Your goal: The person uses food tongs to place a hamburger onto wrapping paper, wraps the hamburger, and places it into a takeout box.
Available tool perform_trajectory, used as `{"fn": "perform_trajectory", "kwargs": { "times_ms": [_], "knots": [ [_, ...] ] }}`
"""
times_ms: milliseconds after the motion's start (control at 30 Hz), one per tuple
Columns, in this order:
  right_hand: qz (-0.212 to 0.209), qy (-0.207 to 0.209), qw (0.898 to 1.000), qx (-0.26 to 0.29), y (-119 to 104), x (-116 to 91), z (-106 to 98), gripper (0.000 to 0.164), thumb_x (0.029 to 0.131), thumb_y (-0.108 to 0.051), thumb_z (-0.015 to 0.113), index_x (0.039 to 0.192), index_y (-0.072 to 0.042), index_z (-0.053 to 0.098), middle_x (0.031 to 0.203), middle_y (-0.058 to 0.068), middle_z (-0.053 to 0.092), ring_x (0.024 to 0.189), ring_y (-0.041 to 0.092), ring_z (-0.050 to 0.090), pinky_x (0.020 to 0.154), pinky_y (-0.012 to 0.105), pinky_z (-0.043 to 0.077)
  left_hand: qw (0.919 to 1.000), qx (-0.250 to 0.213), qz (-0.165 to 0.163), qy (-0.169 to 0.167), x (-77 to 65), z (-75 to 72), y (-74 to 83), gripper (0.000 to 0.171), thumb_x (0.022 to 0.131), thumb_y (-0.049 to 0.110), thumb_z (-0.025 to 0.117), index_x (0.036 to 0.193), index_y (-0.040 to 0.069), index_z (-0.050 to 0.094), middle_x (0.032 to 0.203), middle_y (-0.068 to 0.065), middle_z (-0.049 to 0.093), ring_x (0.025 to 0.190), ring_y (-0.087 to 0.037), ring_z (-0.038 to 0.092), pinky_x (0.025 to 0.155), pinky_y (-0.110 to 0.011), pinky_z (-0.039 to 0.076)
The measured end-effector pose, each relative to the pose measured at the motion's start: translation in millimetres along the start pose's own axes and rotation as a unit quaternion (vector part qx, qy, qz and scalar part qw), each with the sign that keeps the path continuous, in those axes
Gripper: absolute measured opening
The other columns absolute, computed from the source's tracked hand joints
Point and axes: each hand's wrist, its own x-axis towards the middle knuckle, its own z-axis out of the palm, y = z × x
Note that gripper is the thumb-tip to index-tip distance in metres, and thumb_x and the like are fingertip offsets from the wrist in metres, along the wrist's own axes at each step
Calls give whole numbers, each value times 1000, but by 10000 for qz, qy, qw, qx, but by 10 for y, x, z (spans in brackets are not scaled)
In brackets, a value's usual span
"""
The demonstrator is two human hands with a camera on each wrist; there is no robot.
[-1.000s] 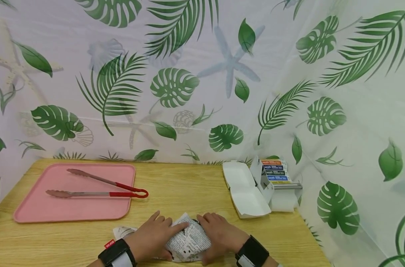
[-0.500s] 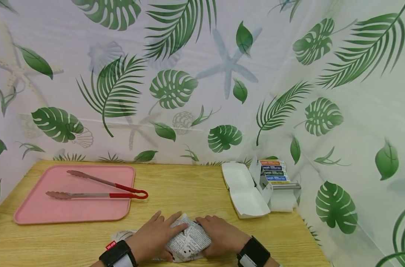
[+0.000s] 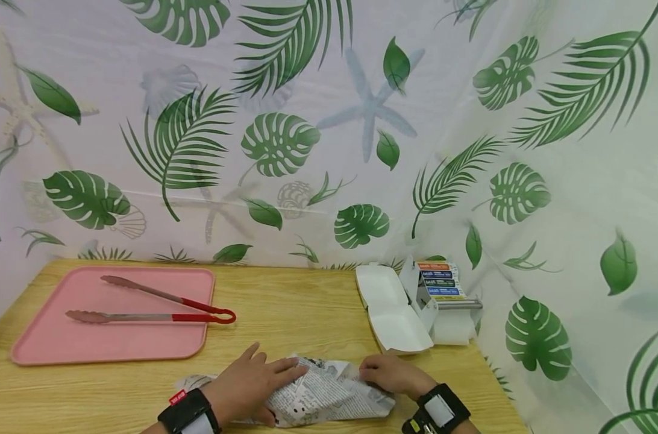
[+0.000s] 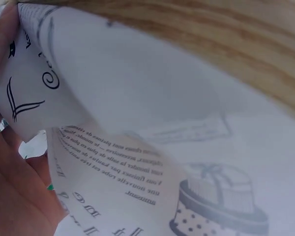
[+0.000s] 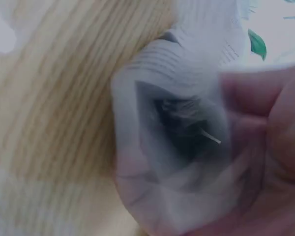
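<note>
A sheet of white wrapping paper point(image 3: 326, 395), printed like newspaper, lies bundled lengthwise at the table's near edge. My left hand point(image 3: 250, 383) grips the bundle's left part from above, the thumb low on its near side. At the right end, my right hand point(image 3: 396, 375) pinches the paper with curled fingers. The right wrist view is blurred; there the paper's end point(image 5: 125, 105) gapes open around a dark hollow, beside the palm. In the left wrist view a loose fold of the paper point(image 4: 113, 162) stands up next to the left hand point(image 4: 19, 191). What the wrap contains is hidden.
A pink tray point(image 3: 41, 337) lies at the left with red-handled tongs point(image 3: 172, 317) on it, their handle end past its rim. At the right back stand an opened white takeaway box point(image 3: 399, 328) and a label dispenser point(image 3: 440, 295) with coloured labels. A leaf-printed sheet hangs behind.
My right hand has moved right from the bundle's middle, and the paper's right end now stretches out longer and flatter. The left hand stays on the left part.
</note>
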Motion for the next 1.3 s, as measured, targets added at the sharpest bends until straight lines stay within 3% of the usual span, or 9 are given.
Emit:
{"fn": "perform_trajectory", "kwargs": {
  "times_ms": [133,300,400,533,733,933,1067,1200,1300],
  "knots": [
    [114,66,9999,26,9,-8,28,14,98,-16,67,86,-8,63,70,-3,49,61,12,44,56,26,34,9997,146,143,100,-17,8,-3,95,76,59,77,158,37,34,156,7,46,115,-35,63,108,-60,39],
    [327,566,9979,-43,-43,9,26,13,100,-18,63,91,-8,60,77,1,50,71,17,47,62,30,35,9993,310,152,134,-19,-18,12,95,74,60,78,156,35,38,154,6,48,114,-34,65,107,-59,40],
    [553,720,9952,364,-46,15,-1,17,99,-23,65,100,-7,62,88,4,55,79,19,49,68,32,38,9992,365,119,117,-21,-35,23,96,73,61,79,156,35,39,154,6,48,113,-34,65,107,-59,40],
    [583,299,9890,1328,6,-25,-44,28,93,-20,74,111,-1,63,102,5,63,88,17,58,74,30,47,9992,360,106,138,-27,-39,44,96,73,60,80,156,33,40,153,5,49,113,-34,65,107,-59,41],
    [166,-472,9572,2851,-58,-98,-75,41,98,-15,66,131,7,56,111,8,68,98,17,65,81,30,54,9996,217,-7,204,-28,-35,60,97,71,59,83,155,33,41,152,5,50,111,-36,66,106,-61,41],
    [328,-210,9323,3596,-271,-110,2,43,103,-16,56,140,3,48,119,8,65,101,16,64,83,31,54,9989,368,-74,280,-44,-34,70,97,71,61,81,155,32,43,152,4,51,104,-35,66,105,-60,42],
    [584,-45,9123,4054,-300,-118,26,55,105,-18,52,153,1,34,131,11,59,106,16,60,86,33,53,9983,488,-105,305,-38,-24,67,99,69,62,81,155,31,42,151,3,52,101,-35,66,104,-60,43],
    [605,-390,8958,4386,-228,-175,56,68,106,-29,53,159,0,20,135,10,56,112,17,58,94,36,50,9985,462,-122,276,-31,-11,74,98,71,63,80,155,30,42,152,2,51,104,-35,66,104,-59,43],
    [423,-829,8764,4725,-118,-272,106,66,107,-31,51,158,-1,20,132,8,57,117,20,58,99,43,50,9984,481,-118,268,-32,-8,84,98,72,63,79,156,29,41,152,2,51,105,-35,66,105,-59,43]
  ]
}}
